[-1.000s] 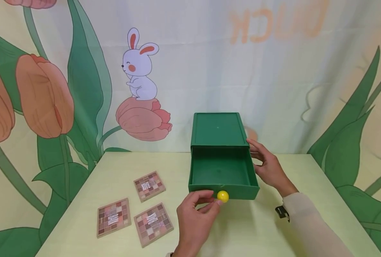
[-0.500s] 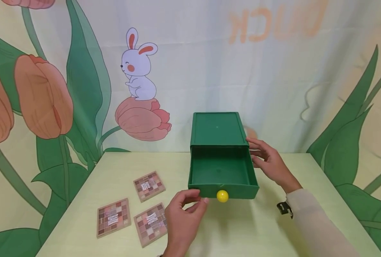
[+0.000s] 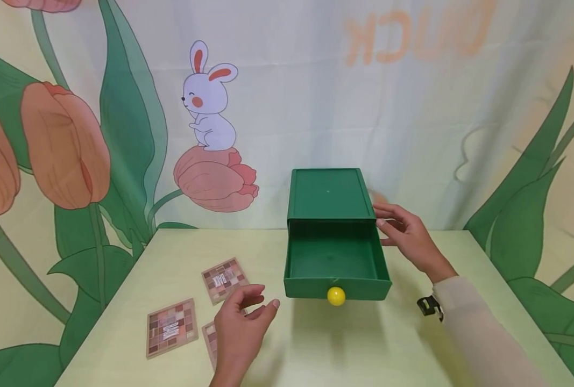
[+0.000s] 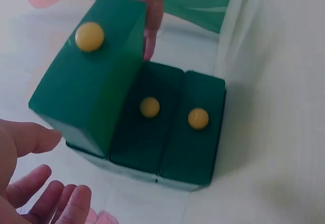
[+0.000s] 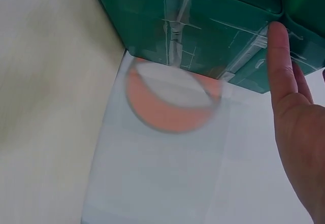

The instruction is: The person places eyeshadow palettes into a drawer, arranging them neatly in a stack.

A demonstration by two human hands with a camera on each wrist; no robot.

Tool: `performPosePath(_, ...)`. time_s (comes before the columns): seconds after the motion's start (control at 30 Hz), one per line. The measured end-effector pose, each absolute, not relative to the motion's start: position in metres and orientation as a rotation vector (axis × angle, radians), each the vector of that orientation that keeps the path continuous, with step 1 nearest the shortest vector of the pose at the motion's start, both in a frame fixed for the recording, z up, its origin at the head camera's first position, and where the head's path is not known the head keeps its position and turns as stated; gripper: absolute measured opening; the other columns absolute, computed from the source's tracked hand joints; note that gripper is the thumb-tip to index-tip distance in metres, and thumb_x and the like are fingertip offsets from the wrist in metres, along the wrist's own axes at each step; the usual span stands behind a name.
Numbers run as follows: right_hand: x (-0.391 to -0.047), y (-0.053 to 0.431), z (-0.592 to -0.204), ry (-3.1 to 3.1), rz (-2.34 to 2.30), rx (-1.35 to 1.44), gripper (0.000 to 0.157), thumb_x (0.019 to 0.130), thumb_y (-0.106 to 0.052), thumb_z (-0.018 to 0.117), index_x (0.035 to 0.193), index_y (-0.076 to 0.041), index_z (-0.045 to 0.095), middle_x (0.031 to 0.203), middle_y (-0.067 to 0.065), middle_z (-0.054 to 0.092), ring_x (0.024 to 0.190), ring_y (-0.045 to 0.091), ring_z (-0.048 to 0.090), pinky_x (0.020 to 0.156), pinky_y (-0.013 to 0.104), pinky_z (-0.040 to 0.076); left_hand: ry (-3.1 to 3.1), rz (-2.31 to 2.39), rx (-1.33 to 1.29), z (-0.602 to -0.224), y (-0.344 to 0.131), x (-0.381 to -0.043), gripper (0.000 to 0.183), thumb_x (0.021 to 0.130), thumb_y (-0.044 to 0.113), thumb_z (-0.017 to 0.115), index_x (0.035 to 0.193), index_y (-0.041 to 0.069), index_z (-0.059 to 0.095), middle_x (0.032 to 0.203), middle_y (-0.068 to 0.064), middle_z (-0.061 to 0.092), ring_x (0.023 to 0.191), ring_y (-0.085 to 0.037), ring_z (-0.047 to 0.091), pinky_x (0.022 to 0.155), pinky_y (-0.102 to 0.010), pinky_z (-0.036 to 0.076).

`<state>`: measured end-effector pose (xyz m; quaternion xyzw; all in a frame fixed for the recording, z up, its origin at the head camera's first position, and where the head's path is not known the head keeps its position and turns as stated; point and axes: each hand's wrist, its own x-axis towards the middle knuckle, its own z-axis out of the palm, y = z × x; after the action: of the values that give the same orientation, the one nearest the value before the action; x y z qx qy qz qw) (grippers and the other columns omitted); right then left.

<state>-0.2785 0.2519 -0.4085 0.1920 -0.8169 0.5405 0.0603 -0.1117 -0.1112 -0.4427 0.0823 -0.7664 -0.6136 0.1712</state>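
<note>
A green drawer cabinet (image 3: 330,193) stands at the back of the table, its top drawer (image 3: 335,260) pulled out and bare inside. On that drawer's front sits a round yellow knob (image 3: 336,296). My left hand (image 3: 242,322) hovers left of the drawer, thumb and fingers apart, holding nothing. The left wrist view shows two lower drawers (image 4: 198,142) pushed in, each with its own yellow knob. My right hand (image 3: 410,239) rests its fingers against the cabinet's right side; in the right wrist view a fingertip (image 5: 278,33) touches the taped side wall.
Three makeup palettes with checkered colour squares lie at the left: a rear palette (image 3: 225,278), a left palette (image 3: 171,328) and a front palette (image 3: 210,338) partly hidden by my left hand. A printed curtain (image 3: 287,107) hangs behind the table (image 3: 354,355).
My left hand has let go of the yellow knob and moved left, partly over the palettes. The drawer stays pulled out. My right hand stays at the cabinet's side, shifted slightly.
</note>
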Motion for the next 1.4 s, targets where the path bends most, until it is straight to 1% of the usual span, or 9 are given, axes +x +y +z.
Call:
performPosePath(0.1, -0.280, 0.252, -0.406, -2.473, 1.662, 0.583, 0.052, 0.110, -0.037, 0.057, 0.158, -0.018, 0.049, 0.153, 0.019, 0.056, 0.118, 0.012, 0.069, 0.083, 0.040, 0.066, -2.249, -1.698, 0.252, -0.444, -0.125, -0.112, 0.036, 0.082, 0.018, 0.092, 0.114, 0.018, 0.076, 0.114, -0.003, 0.073, 0.105, -0.019, 0.072, 0.087, -0.027, 0.063)
performPosePath(0.2, -0.280, 0.252, -0.404, -2.477, 1.689, 0.580, 0.053, 0.110, -0.038, 0.057, 0.158, -0.017, 0.048, 0.154, 0.019, 0.055, 0.121, 0.014, 0.069, 0.084, 0.039, 0.065, -2.344, -1.661, 0.259, -0.445, -0.139, -0.112, 0.041, 0.083, 0.019, 0.092, 0.120, 0.017, 0.075, 0.122, -0.003, 0.071, 0.113, -0.024, 0.069, 0.094, -0.033, 0.063)
performPosePath(0.3, -0.280, 0.252, -0.402, -2.488, 1.702, 0.570, 0.054, 0.110, -0.039, 0.056, 0.159, -0.017, 0.047, 0.154, 0.020, 0.054, 0.127, 0.022, 0.067, 0.085, 0.039, 0.065, -2.450, -1.618, 0.236, -0.448, -0.155, -0.113, 0.045, 0.083, 0.017, 0.091, 0.125, 0.016, 0.073, 0.131, -0.004, 0.068, 0.121, -0.029, 0.067, 0.100, -0.040, 0.060)
performPosePath(0.47, -0.281, 0.249, -0.397, -2.507, 1.742, 0.554, 0.056, 0.110, -0.041, 0.055, 0.160, -0.017, 0.046, 0.156, 0.018, 0.053, 0.135, 0.037, 0.062, 0.087, 0.041, 0.065, -2.641, -1.484, 0.216, -0.457, -0.183, -0.109, 0.048, 0.082, 0.014, 0.091, 0.126, 0.013, 0.073, 0.133, -0.010, 0.067, 0.123, -0.034, 0.066, 0.102, -0.047, 0.059)
performPosePath(0.67, -0.283, 0.249, -0.389, -2.519, 1.763, 0.530, 0.057, 0.109, -0.041, 0.057, 0.159, -0.016, 0.047, 0.156, 0.019, 0.052, 0.139, 0.047, 0.057, 0.086, 0.045, 0.065, -2.874, -1.282, 0.227, -0.466, -0.212, -0.108, 0.070, 0.074, 0.024, 0.097, 0.137, 0.013, 0.068, 0.141, -0.016, 0.061, 0.125, -0.037, 0.061, 0.097, -0.056, 0.056)
performPosePath(0.8, -0.283, 0.249, -0.387, -2.522, 1.791, 0.523, 0.058, 0.109, -0.042, 0.057, 0.159, -0.014, 0.047, 0.155, 0.019, 0.052, 0.140, 0.049, 0.054, 0.087, 0.045, 0.065, -2.955, -1.231, 0.222, -0.471, -0.224, -0.109, 0.083, 0.068, 0.026, 0.100, 0.141, 0.010, 0.064, 0.145, -0.019, 0.057, 0.132, -0.043, 0.056, 0.103, -0.065, 0.051)
performPosePath(1.1, -0.283, 0.250, -0.392, -2.541, 1.790, 0.511, 0.060, 0.109, -0.042, 0.058, 0.160, -0.015, 0.045, 0.157, 0.019, 0.050, 0.141, 0.049, 0.054, 0.088, 0.048, 0.064, -3.053, -1.089, 0.068, -0.484, -0.227, -0.118, 0.094, 0.060, 0.028, 0.104, 0.142, 0.009, 0.063, 0.152, -0.016, 0.055, 0.140, -0.044, 0.049, 0.111, -0.066, 0.046)
performPosePath(1.2, -0.285, 0.249, -0.393, -2.540, 1.795, 0.525, 0.059, 0.109, -0.041, 0.058, 0.160, -0.014, 0.045, 0.157, 0.019, 0.050, 0.142, 0.050, 0.053, 0.089, 0.049, 0.064, -3.081, -1.055, 0.025, -0.485, -0.227, -0.121, 0.098, 0.056, 0.029, 0.105, 0.142, 0.008, 0.062, 0.151, -0.017, 0.055, 0.140, -0.045, 0.050, 0.111, -0.067, 0.045)
performPosePath(1.4, -0.286, 0.250, -0.394, -2.533, 1.785, 0.518, 0.058, 0.108, -0.042, 0.058, 0.159, -0.016, 0.047, 0.156, 0.019, 0.052, 0.140, 0.049, 0.055, 0.088, 0.050, 0.064, -3.147, -0.939, -0.058, -0.487, -0.224, -0.127, 0.108, 0.052, 0.038, 0.107, 0.144, 0.005, 0.060, 0.147, -0.018, 0.056, 0.136, -0.045, 0.050, 0.111, -0.067, 0.045)
